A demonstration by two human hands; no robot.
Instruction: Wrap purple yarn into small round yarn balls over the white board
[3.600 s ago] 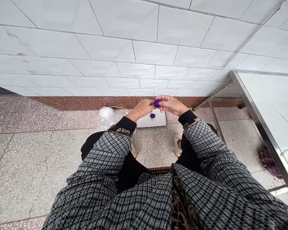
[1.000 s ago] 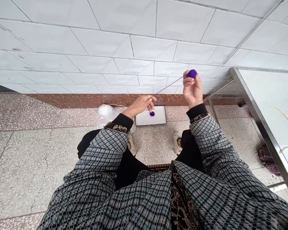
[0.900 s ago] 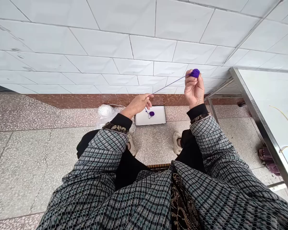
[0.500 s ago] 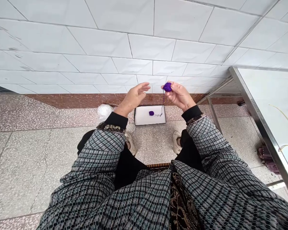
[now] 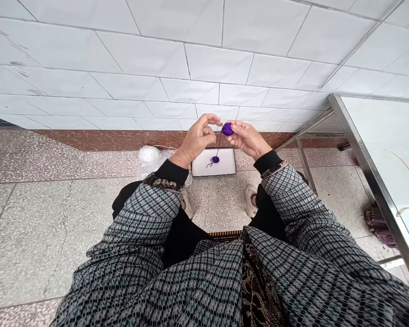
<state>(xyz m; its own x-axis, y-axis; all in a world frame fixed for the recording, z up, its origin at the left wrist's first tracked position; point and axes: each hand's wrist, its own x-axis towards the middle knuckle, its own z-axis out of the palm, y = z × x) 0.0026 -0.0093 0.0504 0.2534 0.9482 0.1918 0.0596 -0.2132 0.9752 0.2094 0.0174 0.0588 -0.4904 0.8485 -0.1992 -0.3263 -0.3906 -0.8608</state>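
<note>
A small ball of purple yarn (image 5: 227, 129) is pinched between the thumb and fingers of my right hand (image 5: 247, 138). From it a strand of yarn (image 5: 219, 145) hangs down toward a second, smaller purple ball (image 5: 215, 160). That second ball lies in a shallow white box (image 5: 226, 164) with dark edges on the floor, a loose bit of strand beside it. Just left of the held ball is my left hand (image 5: 199, 136), its index finger and thumb curved and apart. Its fingertips are close to the strand; whether they touch it I cannot tell.
White yarn (image 5: 149, 154) in clear plastic lies on the floor left of the box. A white tiled wall (image 5: 204, 63) rises ahead. At right stands a metal-framed table (image 5: 378, 136) with a yellow cord on it, and dark cloth (image 5: 381, 225) lies below.
My right hand has moved left and slightly down with the purple ball. My left hand has moved right, close to it. The strand and its loose bit in the box have shifted left.
</note>
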